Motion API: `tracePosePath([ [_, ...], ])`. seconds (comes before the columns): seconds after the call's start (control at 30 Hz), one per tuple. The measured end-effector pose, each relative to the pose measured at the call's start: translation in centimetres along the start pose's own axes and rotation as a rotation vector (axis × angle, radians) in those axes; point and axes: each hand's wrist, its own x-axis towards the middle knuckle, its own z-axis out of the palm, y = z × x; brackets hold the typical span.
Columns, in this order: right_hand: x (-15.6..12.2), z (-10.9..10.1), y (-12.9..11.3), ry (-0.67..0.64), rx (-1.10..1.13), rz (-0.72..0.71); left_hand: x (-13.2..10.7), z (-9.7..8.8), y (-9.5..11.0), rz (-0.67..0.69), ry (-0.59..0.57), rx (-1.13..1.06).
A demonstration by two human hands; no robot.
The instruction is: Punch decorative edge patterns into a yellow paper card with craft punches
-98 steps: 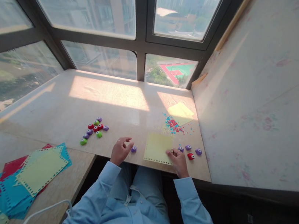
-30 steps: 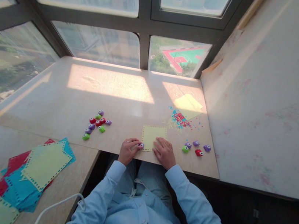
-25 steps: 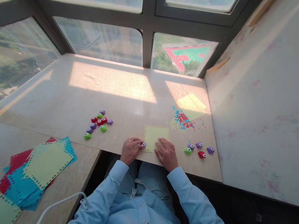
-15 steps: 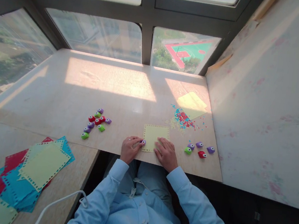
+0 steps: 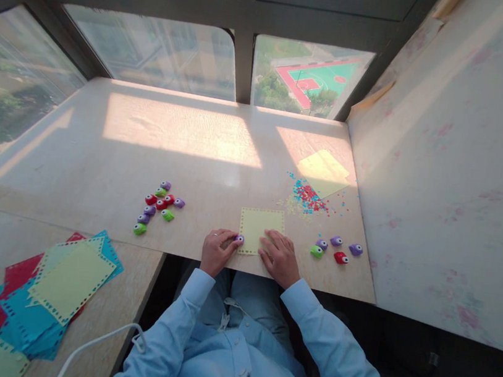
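Note:
A yellow sheet of paper [image 5: 262, 220] lies near the table's front edge, small punched holes running along its borders. My left hand [image 5: 218, 251] has its fingers closed round a small purple craft punch [image 5: 239, 240] at the sheet's left edge, toward the lower corner. Fingers spread, my right hand [image 5: 279, 258] rests on the right part of the sheet. Some of the lower right border is hidden under that hand.
Punches in purple, green and red form one group on the left [image 5: 161, 204] and another on the right [image 5: 341, 258]. Behind the sheet lie blue, red and yellow paper bits [image 5: 309, 198] and yellow paper [image 5: 324, 167]. Punched sheets [image 5: 73, 279] and a white cable [image 5: 92, 341] are lower left.
The camera view has shifted slightly. Both hands keep their places on the sheet and the purple craft punch, with no clear movement.

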Motion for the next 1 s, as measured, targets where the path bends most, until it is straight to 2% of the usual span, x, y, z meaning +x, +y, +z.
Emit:
tracePosePath([
  [0.37,-0.03,0.08,0.09,0.007,0.028,0.005,-0.01,0.06,-0.19,0.003,0.008,-0.018],
  [0.6,-0.16,0.09,0.37,0.127,0.145,0.020,0.17,-0.07,0.05,-0.056,0.015,-0.078],
  [1.0,-0.09,0.18,0.16,0.044,0.083,0.036,0.23,-0.35,0.41,-0.022,-0.011,-0.054],
])
